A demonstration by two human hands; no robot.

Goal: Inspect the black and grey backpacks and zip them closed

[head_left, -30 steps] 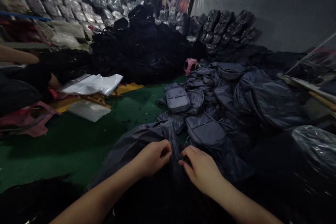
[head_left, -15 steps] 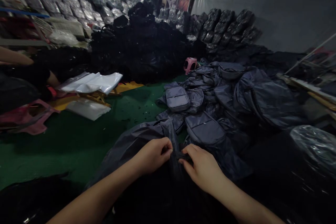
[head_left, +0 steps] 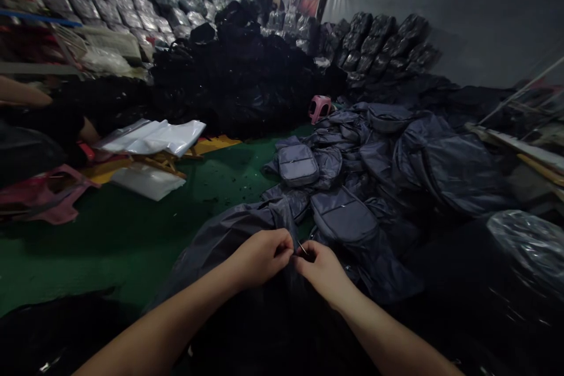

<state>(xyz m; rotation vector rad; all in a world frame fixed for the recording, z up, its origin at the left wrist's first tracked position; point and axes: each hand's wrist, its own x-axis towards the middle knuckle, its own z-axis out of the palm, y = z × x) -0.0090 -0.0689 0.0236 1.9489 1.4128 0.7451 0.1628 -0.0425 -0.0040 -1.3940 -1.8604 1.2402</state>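
Backpack [head_left: 220, 238] of slick, crumpled grey nylon

Pretty plain view: left hand [head_left: 259, 258] and right hand [head_left: 324, 270] are both bare, and so are the left forearm [head_left: 176, 323] and right forearm [head_left: 388, 335]. Too dim for finer detail.

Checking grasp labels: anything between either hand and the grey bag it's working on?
Nothing visible. Left hand and right hand both pinch the fabric of the grey bag directly, fingertips nearly meeting at a small thin piece too dim to identify.
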